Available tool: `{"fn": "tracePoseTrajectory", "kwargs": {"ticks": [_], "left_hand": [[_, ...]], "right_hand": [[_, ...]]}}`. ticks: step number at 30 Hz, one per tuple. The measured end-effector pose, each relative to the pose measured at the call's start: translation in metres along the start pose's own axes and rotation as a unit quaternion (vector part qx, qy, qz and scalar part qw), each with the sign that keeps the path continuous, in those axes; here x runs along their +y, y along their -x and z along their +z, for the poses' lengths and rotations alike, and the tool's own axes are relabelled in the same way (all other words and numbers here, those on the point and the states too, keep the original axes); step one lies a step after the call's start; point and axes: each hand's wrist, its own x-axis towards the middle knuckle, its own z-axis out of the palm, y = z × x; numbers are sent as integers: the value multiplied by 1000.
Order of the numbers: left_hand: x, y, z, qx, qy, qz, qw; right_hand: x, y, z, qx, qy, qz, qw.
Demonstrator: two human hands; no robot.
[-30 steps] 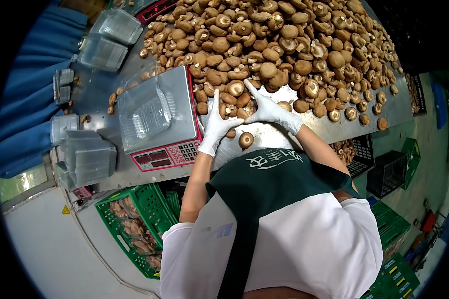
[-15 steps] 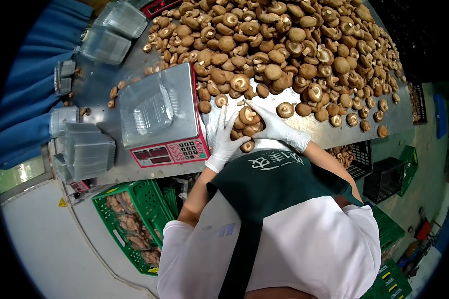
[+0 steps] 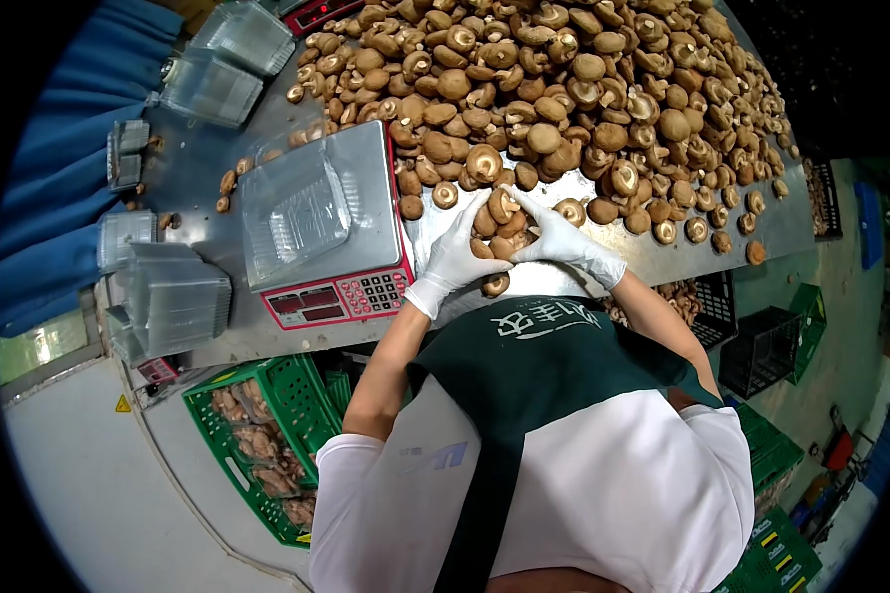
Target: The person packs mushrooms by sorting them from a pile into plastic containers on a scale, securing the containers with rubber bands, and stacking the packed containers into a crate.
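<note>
Both my hands, in thin white gloves, cup a small cluster of shiitake mushrooms [image 3: 501,237] low over the metal table. On its left side, my left hand [image 3: 455,259] curves its fingers round the cluster. From the right, my right hand [image 3: 567,247] presses against it with thumb and fingers. One loose shiitake [image 3: 494,285] lies just below, near the apron. To the left is a red-and-silver digital scale [image 3: 374,188], with a clear plastic tray [image 3: 307,219] on its plate. A big shiitake heap [image 3: 564,89] rises beyond my hands.
Stacks of clear plastic trays [image 3: 173,296] stand along the table's left side. A green crate [image 3: 302,395] with packed mushrooms is below left. Black crates [image 3: 761,346] stand at the lower right. Part of a second scale [image 3: 316,12] shows at the top.
My hands have moved slightly up and to the right and closed more tightly round the mushrooms, bunching them together. The scale and its tray stay in place on the table.
</note>
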Motion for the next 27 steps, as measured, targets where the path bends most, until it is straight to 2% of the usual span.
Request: {"fn": "tracePoseTrajectory", "kwargs": {"ticks": [1, 4, 5, 7, 9, 10, 11, 13, 15, 17, 19, 20, 21, 23, 25, 27], "left_hand": [[11, -1, -7, -1, 2, 0, 1000], [37, -7, -35, 24, -12, 14, 1000], [43, -10, -46, 47, -7, 45, 998], [56, -10, -76, 85, -59, 60, 993], [70, -6, -113, 96, -39, 37, 994], [70, -1, -132, 111, -33, 30, 993], [76, 5, -150, 123, -11, 16, 992], [68, 17, -185, 147, -23, 35, 988], [54, 32, -214, 157, 36, 36, 986], [31, 48, -236, 168, 61, 31, 983], [5, 60, -256, 126, 41, -36, 991], [-3, 65, -257, 127, -63, 5, 990], [-7, 68, -258, 99, -105, -18, 989], [-12, 74, -259, 71, -159, -65, 983], [-8, 77, -262, 71, -189, -46, 978], [4, 80, -269, 77, -211, -53, 973]], "right_hand": [[-6, 1, 0, 1, 0, 2, 1000], [-31, -4, -4, 41, 42, -75, 995], [-49, -8, -6, 24, 28, -64, 997], [-83, -21, -3, 36, 46, -124, 990], [-127, -35, 4, -4, 54, -93, 994], [-136, -48, 12, 14, 93, -147, 985], [-151, -59, 20, 4, 89, -156, 984], [-170, -86, 42, 6, 102, -226, 969], [-193, -104, 64, -22, 109, -220, 969], [-184, -138, 96, 20, 146, -320, 936], [-187, -153, 113, -45, 157, -253, 954], [-189, -154, 119, -36, 235, -240, 941], [-198, -149, 123, -37, 285, -186, 940], [-176, -154, 129, 42, 278, -242, 928], [-164, -147, 115, 98, 243, -266, 928], [-158, -123, 97, 110, 122, -93, 982]]}}
